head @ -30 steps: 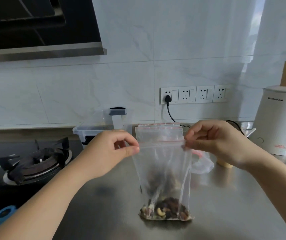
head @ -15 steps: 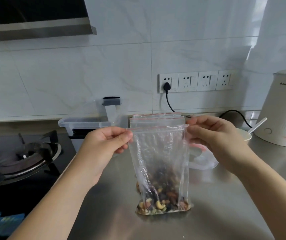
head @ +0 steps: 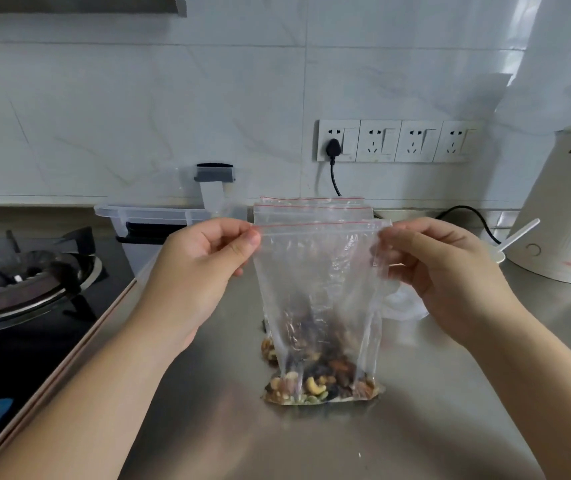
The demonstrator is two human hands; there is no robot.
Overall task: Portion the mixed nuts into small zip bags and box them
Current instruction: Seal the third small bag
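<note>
Both hands are now pinching higher up than a second ago, right at the zip strip, and the range hood is slipping almost out of sight above.

Largest first: the steel tabletop [head: 415, 427] is carrying everything, with the gas stove [head: 31, 282] sitting well left of the zip bag [head: 322, 289] and the white kettle [head: 568, 209] well right of it. Behind the bag, a clear plastic box [head: 152, 216] is standing open, and more upright bags [head: 311, 207] are waiting just behind it. A white spoon [head: 519, 233] is poking up beside the kettle.

The bag is standing upright, long axis vertical, its bottom resting on the tabletop with the mixed nuts [head: 322, 386] settled there. The left hand [head: 201, 271] is pinching the top left corner between thumb and forefinger; the right hand [head: 443, 268] is pinching the top right corner the same way. Each grip is clamped on the strip, stretching it taut between them. Sealing looks to be the step in hand, and the strip is lying level between the two hands, equally near each.
</note>
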